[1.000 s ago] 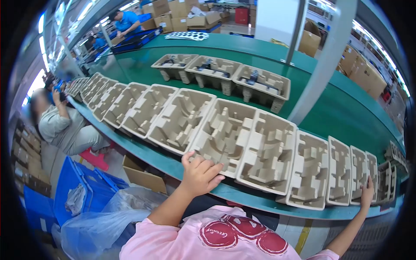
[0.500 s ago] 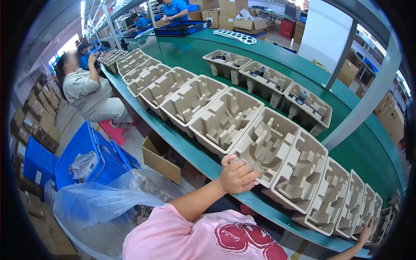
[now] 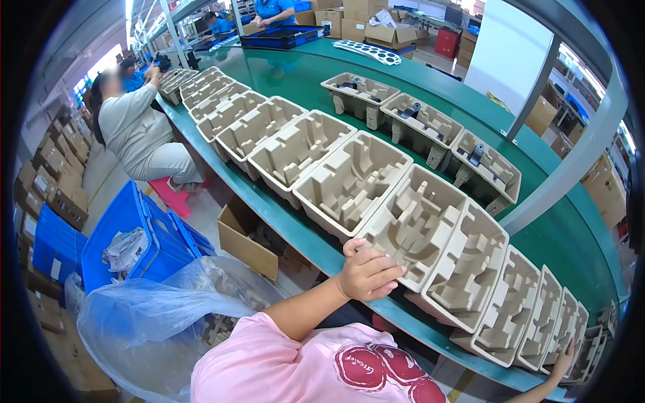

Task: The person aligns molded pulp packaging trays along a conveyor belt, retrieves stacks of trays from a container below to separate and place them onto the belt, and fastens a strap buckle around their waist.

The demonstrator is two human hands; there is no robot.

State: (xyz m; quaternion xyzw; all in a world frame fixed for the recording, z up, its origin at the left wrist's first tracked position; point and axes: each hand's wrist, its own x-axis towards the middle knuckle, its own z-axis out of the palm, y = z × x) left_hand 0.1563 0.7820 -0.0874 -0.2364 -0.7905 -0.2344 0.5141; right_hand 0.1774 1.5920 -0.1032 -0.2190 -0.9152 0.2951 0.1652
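Observation:
My left hand (image 3: 369, 272) is closed over the near corner of a beige moulded-pulp tray (image 3: 418, 221), fingers curled on its rim. At the lower right my right hand (image 3: 563, 361) holds the near end of another pulp tray (image 3: 559, 336), its fingers partly hidden. Between the hands stand more pulp trays (image 3: 470, 265), pressed side by side in a long row with moulded hollows facing up. Left of my left hand the row goes on with another tray (image 3: 353, 181) of the same kind.
Across the green belt (image 3: 289, 77) stand three pulp trays (image 3: 422, 121) holding dark parts. A seated person (image 3: 138, 127) works farther up the line. Blue bins (image 3: 134, 235), clear plastic wrap (image 3: 161, 309) and an open carton (image 3: 248, 242) lie to my left. A post (image 3: 571, 161) rises at right.
The view has shifted slightly. The seated person has leaned toward the line with arms raised. My hands keep their places on the trays, the right one slightly higher in view.

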